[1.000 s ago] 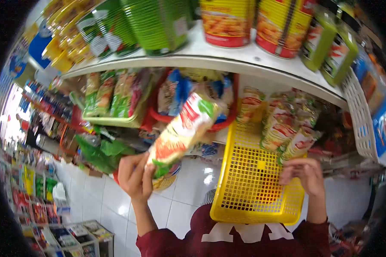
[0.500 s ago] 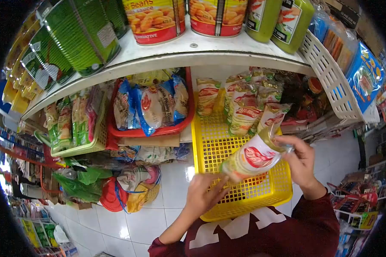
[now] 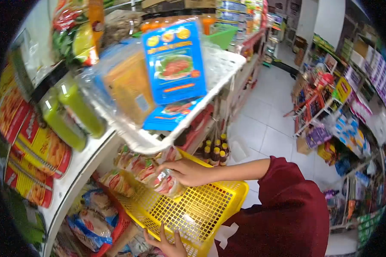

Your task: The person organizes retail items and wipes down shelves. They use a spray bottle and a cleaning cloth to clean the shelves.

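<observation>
My right hand [image 3: 183, 172] is closed on the top of a printed packet [image 3: 168, 185] with a red logo. It holds the packet low over the yellow perforated basket [image 3: 203, 204], among similar packets. One more packet [image 3: 117, 182] stands at the basket's far left side, and others [image 3: 139, 166] cluster at its back. At the basket's near left edge, my left hand [image 3: 169, 245] has its fingers spread and holds nothing. Whether its fingertips touch the rim cannot be made out. Part of the left hand lies outside the view.
A white basket [image 3: 156, 147] with blue packets [image 3: 176, 60] juts out above the yellow basket. Green sauce bottles [image 3: 64, 122] and cans [image 3: 43, 145] line the shelf at left. Below it is a red basket [image 3: 118, 227] of bagged goods. Dark bottles [image 3: 215, 155] stand on the floor.
My view has swung to the right. The packet was tilted between both hands; now only my right hand holds it, lower and at the other packets. My left hand has let go, fingers spread.
</observation>
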Action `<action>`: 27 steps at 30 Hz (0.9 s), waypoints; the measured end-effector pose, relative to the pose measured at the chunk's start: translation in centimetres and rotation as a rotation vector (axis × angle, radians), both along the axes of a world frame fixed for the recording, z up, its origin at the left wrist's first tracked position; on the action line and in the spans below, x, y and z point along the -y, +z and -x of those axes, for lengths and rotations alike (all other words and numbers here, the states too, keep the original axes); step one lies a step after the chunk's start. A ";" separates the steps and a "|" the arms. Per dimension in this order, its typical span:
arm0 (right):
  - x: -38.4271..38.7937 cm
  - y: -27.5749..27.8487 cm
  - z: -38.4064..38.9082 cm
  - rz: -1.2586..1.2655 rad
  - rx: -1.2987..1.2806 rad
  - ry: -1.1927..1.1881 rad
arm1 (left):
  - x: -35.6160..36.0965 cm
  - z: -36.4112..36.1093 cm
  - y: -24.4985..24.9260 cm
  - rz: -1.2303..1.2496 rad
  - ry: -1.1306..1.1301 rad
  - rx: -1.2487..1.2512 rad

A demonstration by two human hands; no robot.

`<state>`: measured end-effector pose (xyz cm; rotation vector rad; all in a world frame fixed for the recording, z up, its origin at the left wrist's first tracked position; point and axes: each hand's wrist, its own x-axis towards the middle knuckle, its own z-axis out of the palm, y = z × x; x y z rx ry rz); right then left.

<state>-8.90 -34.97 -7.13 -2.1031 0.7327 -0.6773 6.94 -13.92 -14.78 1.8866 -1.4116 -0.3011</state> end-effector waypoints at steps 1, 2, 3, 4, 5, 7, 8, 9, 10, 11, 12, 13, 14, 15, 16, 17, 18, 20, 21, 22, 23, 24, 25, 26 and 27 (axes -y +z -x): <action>-0.1 -0.3 0.0 0.101 0.036 -0.002 | -0.3 0.1 0.0 -0.021 0.020 0.004; 0.1 -0.3 -0.1 0.211 0.073 -0.002 | -0.3 0.3 0.2 -0.032 0.044 0.009; 0.2 -0.2 0.0 0.325 0.107 0.000 | -0.3 0.4 0.7 -0.023 0.041 -0.052; 0.2 -0.1 0.4 0.412 0.018 0.015 | -0.2 0.6 1.1 -0.021 0.040 -0.103; 0.1 0.1 0.8 0.496 -0.073 0.032 | -0.1 0.7 1.4 -0.020 0.039 -0.154; -0.1 0.6 1.1 0.591 -0.149 0.023 | -0.2 1.0 2.1 -0.064 0.053 -0.143; -0.1 0.5 1.0 0.589 -0.083 0.018 | -0.2 1.1 2.4 -0.107 0.065 -0.078; 0.0 0.4 1.0 0.587 -0.018 0.013 | -0.2 1.2 2.6 -0.150 0.078 -0.013; 0.1 0.4 0.9 0.585 0.049 0.011 | -0.2 1.3 2.6 -0.145 0.087 -0.009; 0.1 0.4 0.9 0.549 0.001 0.015 | -0.2 1.3 2.6 -0.142 0.098 -0.004; 0.1 0.5 0.9 0.512 -0.046 0.022 | -0.3 1.4 2.5 -0.138 0.111 -0.001; 0.2 0.5 0.8 0.476 -0.092 0.029 | -0.3 1.4 2.6 -0.135 0.113 -0.016; 0.3 0.4 0.6 0.483 -0.061 0.047 | -0.3 1.5 2.6 -0.130 0.114 -0.032; 0.6 0.2 0.3 0.489 -0.031 0.064 | -0.3 1.5 2.6 -0.125 0.115 -0.049; 0.8 0.1 0.0 0.496 -0.001 0.082 | -0.3 1.6 2.6 -0.120 0.117 -0.066; 1.0 0.4 -0.1 0.461 -0.018 0.118 | -0.3 1.6 2.6 -0.115 0.118 -0.084; 1.3 1.1 -0.2 0.425 -0.034 0.153 | -0.4 1.6 2.6 -0.112 0.119 -0.100; 2.0 2.0 -0.4 0.418 -0.046 0.193 | 0.1 1.3 1.2 -0.029 0.119 -0.252; 2.3 2.3 -0.6 0.446 -0.040 0.199 | 0.3 1.2 0.7 0.012 0.119 -0.327; 2.5 2.4 -0.9 0.474 -0.032 0.205 | -0.1 1.1 0.6 0.019 0.128 -0.243; 2.8 2.3 -1.1 0.493 -0.049 0.179 | -0.1 1.5 1.7 0.027 0.136 -0.158; 3.2 2.2 -1.4 0.513 -0.066 0.155 | -0.1 1.8 2.4 0.035 0.146 -0.075; 3.4 2.1 -1.5 0.530 -0.085 0.135 | 0.3 1.7 2.0 0.061 0.116 -0.172; 3.8 2.2 -1.2 0.574 -0.092 0.079 | 0.6 1.4 1.1 0.081 0.099 -0.266; 4.1 2.2 -1.2 0.605 -0.077 0.041 | 0.2 0.9 0.2 0.093 0.106 -0.343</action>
